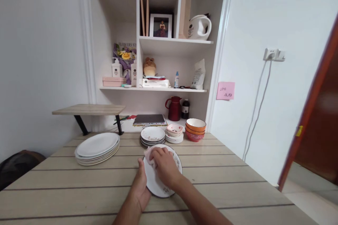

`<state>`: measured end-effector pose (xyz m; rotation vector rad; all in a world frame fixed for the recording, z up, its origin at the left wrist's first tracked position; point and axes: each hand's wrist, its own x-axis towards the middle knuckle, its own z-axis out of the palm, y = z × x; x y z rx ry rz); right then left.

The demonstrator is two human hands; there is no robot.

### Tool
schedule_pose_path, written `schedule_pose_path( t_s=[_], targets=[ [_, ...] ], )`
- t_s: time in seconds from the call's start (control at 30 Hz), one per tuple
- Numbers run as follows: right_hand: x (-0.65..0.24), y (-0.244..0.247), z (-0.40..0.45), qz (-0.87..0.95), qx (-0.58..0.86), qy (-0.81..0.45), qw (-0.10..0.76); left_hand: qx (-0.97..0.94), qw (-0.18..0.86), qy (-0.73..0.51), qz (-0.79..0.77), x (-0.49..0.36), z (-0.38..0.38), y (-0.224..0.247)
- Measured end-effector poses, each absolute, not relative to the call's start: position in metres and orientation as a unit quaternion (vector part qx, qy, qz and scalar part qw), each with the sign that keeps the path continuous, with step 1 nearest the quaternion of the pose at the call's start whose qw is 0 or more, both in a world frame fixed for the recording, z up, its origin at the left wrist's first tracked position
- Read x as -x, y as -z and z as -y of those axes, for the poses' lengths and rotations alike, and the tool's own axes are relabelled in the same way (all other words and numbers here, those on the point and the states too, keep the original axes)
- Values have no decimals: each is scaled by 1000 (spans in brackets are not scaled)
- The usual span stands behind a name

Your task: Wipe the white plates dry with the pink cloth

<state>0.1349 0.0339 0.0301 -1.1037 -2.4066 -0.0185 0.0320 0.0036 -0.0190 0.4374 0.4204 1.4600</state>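
A white plate [155,181] with a dark rim and a small flower print is tilted up over the front middle of the table. My left hand [141,186] grips its left edge, thumb along the rim and the other fingers hidden behind it. My right hand [165,165] is closed on a pale pink cloth [149,155], pressing it against the upper left of the plate's face. Just behind stands a stack of similar dark-rimmed plates [152,134].
White oval plates [97,146] are stacked at the left on the wooden table [211,193]. Small dishes [174,133] and orange and red bowls [195,128] stand at the back right. A raised wooden shelf [88,109] is back left; a dark red jug [174,108] stands behind.
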Motion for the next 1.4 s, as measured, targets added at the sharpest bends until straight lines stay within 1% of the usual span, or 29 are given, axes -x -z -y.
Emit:
schedule_pose_path(
  t_s=[0.07, 0.17, 0.23, 0.3, 0.37, 0.43, 0.57, 0.7, 0.8, 0.93, 1.1, 1.23, 1.4],
  targets=[
    [-140, -28, -23, 910, 351, -15, 221, -195, 707, -650, -198, -31, -3, 21],
    [-157, -22, -7, 942, 294, -31, 159, -199, 729, -619, -211, -30, 0, 21],
    [-173, -16, 0, 950, 283, -35, 125, -201, 735, -609, -218, -32, 1, 20],
    [-190, -10, 3, 949, 294, -39, 108, -201, 733, -615, -211, -34, 3, 17],
    [-205, -6, 0, 935, 332, -31, 118, -204, 728, -621, -205, -36, 3, 16],
    [-213, -5, -8, 913, 381, -5, 146, -204, 716, -631, -218, -37, 3, 17],
    [-202, -16, -30, 873, 442, 56, 198, -208, 712, -632, -225, -32, -1, 24],
    [-163, -34, -47, 847, 478, 42, 228, -217, 736, -612, -194, -25, -8, 28],
    [-135, -39, -46, 845, 472, 20, 249, -219, 729, -625, -173, -25, -11, 28],
    [-118, -33, -33, 877, 412, -11, 246, -195, 715, -651, -164, -30, -9, 28],
    [-130, -22, -24, 913, 326, -64, 236, -187, 676, -684, -203, -35, -4, 25],
    [-136, -24, -30, 914, 326, 3, 240, -193, 661, -686, -234, -35, -5, 21],
    [-145, -32, -48, 888, 396, 103, 210, -185, 638, -680, -311, -35, -11, 22]
  ],
)
